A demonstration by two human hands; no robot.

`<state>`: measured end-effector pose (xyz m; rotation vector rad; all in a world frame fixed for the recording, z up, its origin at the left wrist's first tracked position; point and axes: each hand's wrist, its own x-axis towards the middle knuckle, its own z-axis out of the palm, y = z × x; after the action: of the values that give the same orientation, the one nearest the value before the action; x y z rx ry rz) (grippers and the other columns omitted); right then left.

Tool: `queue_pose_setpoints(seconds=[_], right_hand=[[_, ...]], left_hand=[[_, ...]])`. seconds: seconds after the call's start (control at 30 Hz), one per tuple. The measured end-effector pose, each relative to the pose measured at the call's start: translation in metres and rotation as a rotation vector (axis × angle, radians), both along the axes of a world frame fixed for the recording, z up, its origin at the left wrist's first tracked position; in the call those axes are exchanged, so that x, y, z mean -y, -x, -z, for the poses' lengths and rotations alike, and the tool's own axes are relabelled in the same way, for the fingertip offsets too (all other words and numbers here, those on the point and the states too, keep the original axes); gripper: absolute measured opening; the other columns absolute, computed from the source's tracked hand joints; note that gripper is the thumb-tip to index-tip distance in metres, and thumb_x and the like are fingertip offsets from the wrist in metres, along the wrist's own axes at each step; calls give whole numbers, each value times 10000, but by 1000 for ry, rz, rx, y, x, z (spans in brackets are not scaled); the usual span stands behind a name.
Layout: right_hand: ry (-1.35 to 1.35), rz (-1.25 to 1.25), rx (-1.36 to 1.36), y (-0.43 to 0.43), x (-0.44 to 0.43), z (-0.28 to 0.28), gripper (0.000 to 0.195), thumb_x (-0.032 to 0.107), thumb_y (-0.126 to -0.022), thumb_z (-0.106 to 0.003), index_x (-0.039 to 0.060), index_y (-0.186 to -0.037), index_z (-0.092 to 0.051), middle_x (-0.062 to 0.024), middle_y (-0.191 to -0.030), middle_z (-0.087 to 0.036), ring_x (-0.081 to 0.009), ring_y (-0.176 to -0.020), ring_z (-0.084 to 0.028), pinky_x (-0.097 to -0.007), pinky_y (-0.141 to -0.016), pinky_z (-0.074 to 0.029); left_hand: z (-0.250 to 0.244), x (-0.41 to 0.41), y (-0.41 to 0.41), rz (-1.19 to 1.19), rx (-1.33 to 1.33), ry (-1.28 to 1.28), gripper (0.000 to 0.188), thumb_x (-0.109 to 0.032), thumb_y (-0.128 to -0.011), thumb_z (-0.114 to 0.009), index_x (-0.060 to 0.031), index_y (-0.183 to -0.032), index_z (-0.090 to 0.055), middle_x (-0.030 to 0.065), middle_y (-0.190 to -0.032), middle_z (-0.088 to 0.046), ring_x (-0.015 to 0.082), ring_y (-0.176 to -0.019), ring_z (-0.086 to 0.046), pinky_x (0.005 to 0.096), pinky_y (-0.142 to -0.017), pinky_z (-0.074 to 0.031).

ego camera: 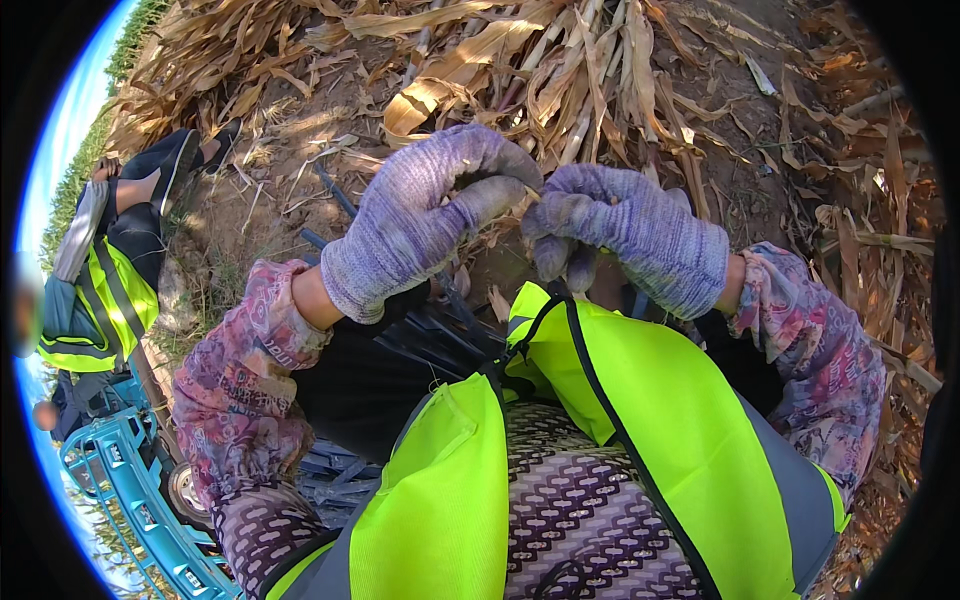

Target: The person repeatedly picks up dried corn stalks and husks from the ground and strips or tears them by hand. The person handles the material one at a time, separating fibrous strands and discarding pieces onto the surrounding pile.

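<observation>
My left hand (435, 217) wears a purple-grey knitted glove, its thumb and fingertips pinched together. A small yellowish scrap (532, 193) shows at those fingertips; what it is I cannot make out. Close beside it is my right hand (630, 225), in a matching glove, with its fingers curled inward. Whatever lies inside that curl is hidden. Below both hands, the open front of my yellow reflective vest (660, 420) hangs over a patterned top (577, 495). Dark bluish strips (442, 334) show beneath me, partly covered by my dark-clothed legs.
Dry corn stalks (592, 82) lie ahead on bare soil (345, 127). More husks (885, 247) cover the right side. At left a person in a reflective vest (105, 300) sits on the ground. Behind are another person (71, 405) and a blue vehicle (142, 495).
</observation>
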<state>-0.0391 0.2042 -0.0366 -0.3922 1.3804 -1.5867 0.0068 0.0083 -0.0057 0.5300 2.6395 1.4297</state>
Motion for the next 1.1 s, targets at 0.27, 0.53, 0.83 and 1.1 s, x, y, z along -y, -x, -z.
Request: queue_pose_setpoints(seconds=[0.27, 0.53, 0.83, 1.1], right_hand=[[-1, -3, 14, 1, -1, -3, 203, 227, -869, -520, 30, -885, -566, -43, -704, -604, -110, -543, -564, -215, -519, -463], [-21, -71, 38, 3, -4, -4, 264, 297, -860, -528, 47, -935, -567, -24, -739, -586, -105, -680, -573, -231, -604, -478], [48, 27, 103, -1, 1, -7, 213, 225, -837, -567, 31, -924, -564, -27, -735, -587, -97, -669, -569, -224, -608, -478], [39, 91, 19, -2, 2, -8, 189, 206, -833, -568, 32, -907, -573, -24, -717, -583, -92, -645, -559, -222, -583, -468]], left_hand=[[-2, -3, 1, -56, 70, -49, 147, -99, -804, -527, -3, -894, -592, 45, -828, -568, 112, -733, -541, 240, -667, -446], [-7, -8, -2, -88, 231, -116, 128, -66, -798, -540, 9, -890, -587, 52, -839, -576, 123, -782, -545, 253, -720, -443], [-12, -7, -2, -150, 389, -199, 156, -92, -820, -570, -22, -959, -590, 32, -865, -589, 88, -792, -547, 228, -710, -459], [-10, -12, -3, -176, 352, -354, 172, -81, -824, -537, 5, -969, -574, 48, -901, -580, 111, -827, -536, 258, -751, -442]])
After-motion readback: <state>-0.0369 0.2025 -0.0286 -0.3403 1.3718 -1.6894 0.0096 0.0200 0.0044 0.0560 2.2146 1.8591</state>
